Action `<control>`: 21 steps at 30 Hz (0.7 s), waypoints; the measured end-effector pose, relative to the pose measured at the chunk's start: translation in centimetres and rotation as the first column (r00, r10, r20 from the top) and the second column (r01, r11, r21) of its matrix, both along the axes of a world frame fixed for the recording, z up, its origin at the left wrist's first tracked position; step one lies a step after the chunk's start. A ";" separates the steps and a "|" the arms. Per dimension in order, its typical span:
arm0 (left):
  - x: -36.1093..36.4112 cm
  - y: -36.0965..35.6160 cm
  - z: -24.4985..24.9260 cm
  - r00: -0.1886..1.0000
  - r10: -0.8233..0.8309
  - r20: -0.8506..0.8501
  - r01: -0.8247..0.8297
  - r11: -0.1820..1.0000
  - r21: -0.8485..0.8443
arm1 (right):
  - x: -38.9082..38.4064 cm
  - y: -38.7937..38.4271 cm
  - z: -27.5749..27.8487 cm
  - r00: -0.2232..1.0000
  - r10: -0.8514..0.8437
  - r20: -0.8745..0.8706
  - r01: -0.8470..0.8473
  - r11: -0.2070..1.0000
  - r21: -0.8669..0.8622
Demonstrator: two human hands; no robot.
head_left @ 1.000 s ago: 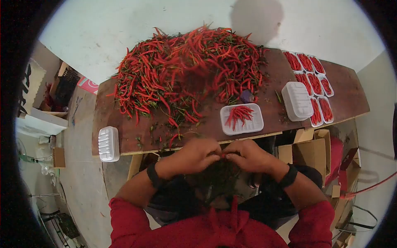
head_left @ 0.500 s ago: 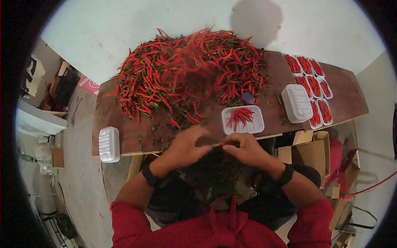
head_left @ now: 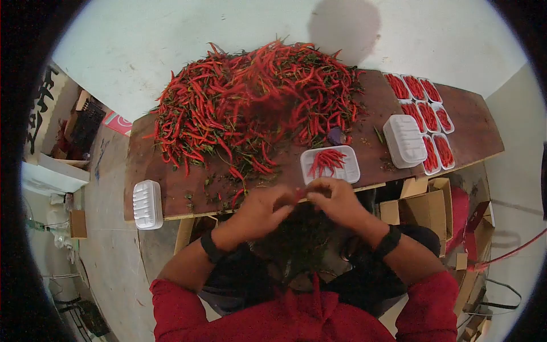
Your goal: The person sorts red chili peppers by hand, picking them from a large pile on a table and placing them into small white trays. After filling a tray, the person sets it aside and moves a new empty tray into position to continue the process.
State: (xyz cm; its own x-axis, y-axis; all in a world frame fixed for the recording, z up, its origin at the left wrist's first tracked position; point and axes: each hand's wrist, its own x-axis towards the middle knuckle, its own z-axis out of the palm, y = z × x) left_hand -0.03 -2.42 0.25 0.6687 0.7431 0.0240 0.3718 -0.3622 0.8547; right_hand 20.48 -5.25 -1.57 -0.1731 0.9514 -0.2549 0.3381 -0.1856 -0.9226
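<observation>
My left hand (head_left: 263, 210) and my right hand (head_left: 337, 200) meet just off the table's front edge. Both are closed in a pinch on a red chili pepper (head_left: 300, 194), mostly covered by the fingers and slightly blurred. Right behind them lies a white tray (head_left: 352, 171) with a small bunch of red chilies (head_left: 328, 162) on it. A large heap of red chilies (head_left: 199, 108), with green stems and leaves mixed in, spreads over the table beyond my hands.
Filled trays of chilies (head_left: 426, 117) stand in rows at the right, beside a stack of white trays (head_left: 405, 141). Another tray stack (head_left: 147, 204) sits at the table's left edge. A cardboard box (head_left: 424, 212) is below right. Dark green bits lie below my hands.
My left hand has moved slightly down and closer to my right hand. The chili between the fingers has shifted toward the left hand. The whole view has shifted a little.
</observation>
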 end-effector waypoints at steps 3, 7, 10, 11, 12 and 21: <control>-0.2 0.6 0.2 0.988 0.102 -0.119 -0.093 0.993 0.074 | 2.3 0.7 -0.2 0.962 -0.152 0.226 0.076 0.947 0.313; -0.8 1.5 -0.3 0.978 0.166 -0.123 -0.154 0.983 0.099 | 6.2 1.7 -0.6 0.883 -0.388 0.263 0.287 0.891 0.351; -0.7 1.8 -1.1 0.980 0.166 -0.108 -0.155 0.982 0.109 | 9.3 2.3 -3.1 0.779 -0.470 0.414 0.306 0.862 0.403; -0.7 1.9 -1.2 0.981 0.169 -0.095 -0.160 0.983 0.095 | 10.1 2.5 -4.3 0.726 -0.507 0.465 0.289 0.838 0.463; -0.6 1.9 -1.3 0.981 0.166 -0.096 -0.157 0.983 0.098 | 10.4 2.6 -4.8 0.725 -0.510 0.463 0.292 0.836 0.464; -0.2 2.0 -1.4 0.963 0.176 -0.205 -0.151 0.980 0.132 | 10.5 3.7 -6.4 0.829 -0.397 0.393 0.302 0.910 0.283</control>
State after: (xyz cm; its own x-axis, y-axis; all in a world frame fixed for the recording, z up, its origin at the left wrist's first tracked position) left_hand -0.27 -0.41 -1.17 0.5372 0.8433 -0.0160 0.6045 -0.3717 0.7046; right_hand 30.96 -1.56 -8.01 0.2636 0.9644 -0.0223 0.6578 -0.1966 -0.7270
